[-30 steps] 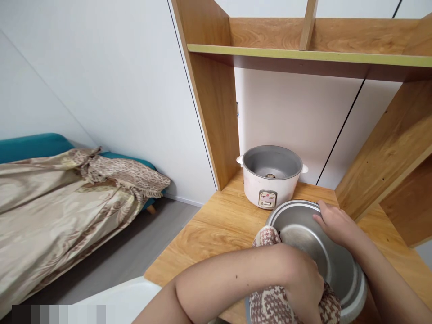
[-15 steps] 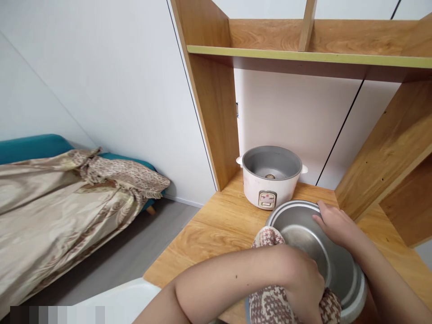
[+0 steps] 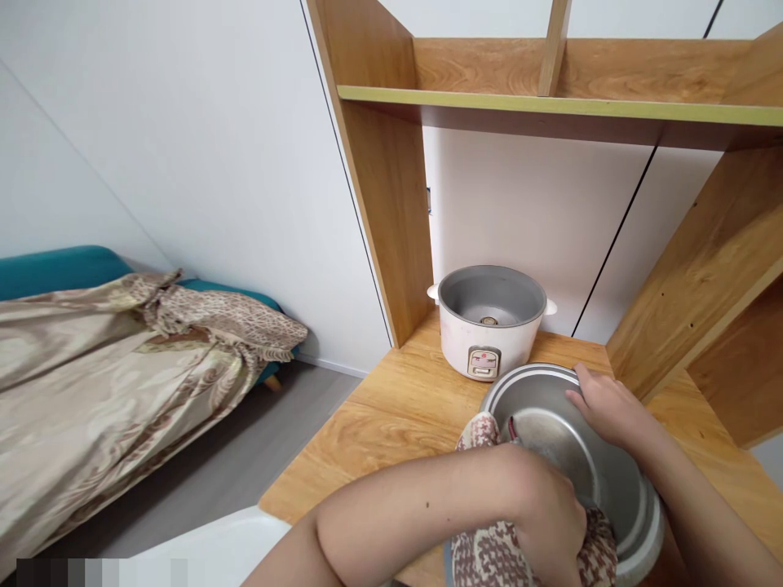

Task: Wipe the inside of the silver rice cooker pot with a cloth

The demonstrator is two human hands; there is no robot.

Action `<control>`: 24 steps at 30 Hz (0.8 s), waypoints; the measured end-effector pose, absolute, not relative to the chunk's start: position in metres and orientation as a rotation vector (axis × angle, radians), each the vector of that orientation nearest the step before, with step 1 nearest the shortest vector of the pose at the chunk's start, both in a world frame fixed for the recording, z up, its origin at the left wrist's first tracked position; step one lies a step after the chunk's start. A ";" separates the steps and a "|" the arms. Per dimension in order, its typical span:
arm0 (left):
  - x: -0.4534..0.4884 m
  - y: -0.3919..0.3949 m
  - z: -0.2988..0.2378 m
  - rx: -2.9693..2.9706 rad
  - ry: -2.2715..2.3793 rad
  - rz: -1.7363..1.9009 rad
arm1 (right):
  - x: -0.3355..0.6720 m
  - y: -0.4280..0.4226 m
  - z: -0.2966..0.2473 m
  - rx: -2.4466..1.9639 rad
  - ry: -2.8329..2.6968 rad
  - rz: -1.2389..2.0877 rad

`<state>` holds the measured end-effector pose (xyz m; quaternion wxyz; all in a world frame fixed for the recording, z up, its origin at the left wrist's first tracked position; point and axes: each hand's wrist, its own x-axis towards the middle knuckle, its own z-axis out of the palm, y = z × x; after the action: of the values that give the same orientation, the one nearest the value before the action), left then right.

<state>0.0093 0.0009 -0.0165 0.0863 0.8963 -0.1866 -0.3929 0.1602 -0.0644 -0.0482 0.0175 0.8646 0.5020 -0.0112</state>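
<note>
A silver metal inner pot [image 3: 554, 424] stands tilted on the wooden desktop, its open mouth toward me. My right hand [image 3: 605, 403] grips its far right rim, thumb on the inside and fingers over the edge. A brown-and-white patterned cloth [image 3: 489, 550] hangs over the near left rim and reaches into the pot. My left hand [image 3: 544, 509] is closed on the cloth at the pot's mouth, its fingertips hidden behind the wrist. Just behind the pot sits a white rice cooker body [image 3: 489, 342], lidless, its grey inside showing.
Wooden shelving [image 3: 391, 204] rises around the desktop [image 3: 348, 440], with a shelf board [image 3: 538, 102] above the cooker. At the left a teal sofa [image 3: 67, 259] lies under a beige cover [image 3: 91, 391]. A white curved surface [image 3: 226, 542] shows at the bottom left.
My left hand and the cloth have shifted slightly, and a small dark red edge now shows inside the pot. The right hand keeps its hold on the rim.
</note>
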 end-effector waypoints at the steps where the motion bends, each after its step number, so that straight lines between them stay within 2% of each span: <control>1: 0.009 0.001 -0.018 2.688 -0.544 -1.141 | 0.160 -0.064 -0.048 2.686 1.558 -0.033; 14: 0.003 0.000 0.000 2.699 -0.489 -1.135 | 0.161 -0.064 -0.051 2.680 1.558 -0.042; 20: -0.001 -0.001 -0.005 2.756 -0.630 -1.032 | 0.163 -0.063 -0.052 2.683 1.562 -0.042; 24: 0.003 0.000 -0.008 2.698 -0.665 -1.148 | 0.164 -0.063 -0.054 2.687 1.565 -0.041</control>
<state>0.0035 0.0002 -0.0080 0.0673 0.8953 -0.2207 -0.3809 0.1638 -0.0633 -0.0543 0.0159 0.8639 0.5033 -0.0132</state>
